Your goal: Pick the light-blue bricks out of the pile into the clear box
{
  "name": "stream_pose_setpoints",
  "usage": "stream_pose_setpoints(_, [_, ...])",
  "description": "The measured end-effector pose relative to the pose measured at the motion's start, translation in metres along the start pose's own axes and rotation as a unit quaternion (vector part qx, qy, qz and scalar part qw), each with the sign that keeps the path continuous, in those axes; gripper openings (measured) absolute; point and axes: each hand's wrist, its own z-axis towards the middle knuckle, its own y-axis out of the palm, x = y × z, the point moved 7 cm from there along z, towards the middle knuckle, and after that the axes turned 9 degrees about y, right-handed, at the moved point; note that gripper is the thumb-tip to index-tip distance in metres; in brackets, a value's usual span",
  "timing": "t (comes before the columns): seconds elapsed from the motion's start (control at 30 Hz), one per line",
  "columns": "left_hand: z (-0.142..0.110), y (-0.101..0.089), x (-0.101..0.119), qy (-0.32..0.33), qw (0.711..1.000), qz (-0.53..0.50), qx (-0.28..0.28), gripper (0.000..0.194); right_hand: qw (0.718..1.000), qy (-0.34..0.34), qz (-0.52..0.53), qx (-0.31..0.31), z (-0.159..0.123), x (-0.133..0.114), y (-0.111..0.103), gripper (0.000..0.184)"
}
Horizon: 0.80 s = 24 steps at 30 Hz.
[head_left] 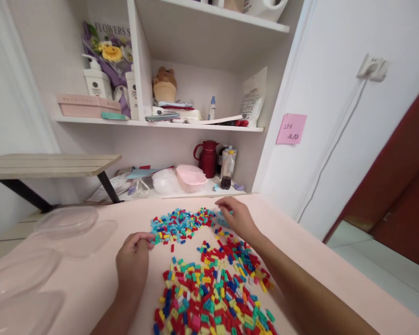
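My left hand (135,251) is at the left edge of a pile of small, mostly light-blue toy bricks (176,224). Its fingers are curled together at the bricks, and whatever is between the tips is too small to make out. At the pile's right end, my right hand (239,218) hangs over a small clear container (220,217) with light-blue bricks in it. Its thumb and fingers are apart, partly hiding the container. Closer to me spreads a larger pile of mixed red, yellow, green and blue bricks (209,298), with a looser band of them below my right forearm.
Clear plastic boxes and lids (66,221) lie on the pink tabletop (91,274) at left, near a small wooden stand (52,165). Behind are a pink bowl (192,177), a dark red jug (208,158) and a bottle (226,170) under a shelf (195,126).
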Motion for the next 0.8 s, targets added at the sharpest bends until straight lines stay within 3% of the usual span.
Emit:
stream_pose_setpoints(0.13, [-0.003, 0.027, 0.012, 0.116, 0.985, 0.0, -0.13, 0.032, 0.988, -0.079, 0.01, -0.13, -0.025, -0.031, 0.048, 0.032])
stream_pose_setpoints(0.27, [-0.009, 0.044, 0.018, 0.204, 0.957, 0.07, -0.193, 0.038, 0.973, -0.143, -0.065, -0.171, -0.048, -0.04, 0.077, 0.029])
stream_pose_setpoints(0.5, [-0.02, 0.056, 0.023, 0.267, 0.912, 0.174, -0.258, 0.043, 0.964, -0.171, -0.068, -0.191, -0.057, -0.046, 0.08, 0.026])
stream_pose_setpoints(0.67, [-0.02, 0.057, 0.02, 0.262, 0.912, 0.187, -0.255, 0.043, 0.953, -0.197, -0.108, -0.204, -0.06, -0.045, 0.088, 0.045])
stream_pose_setpoints(0.8, [-0.019, 0.057, 0.021, 0.26, 0.914, 0.182, -0.253, 0.044, 0.959, -0.185, -0.036, -0.209, -0.059, -0.046, 0.085, 0.038])
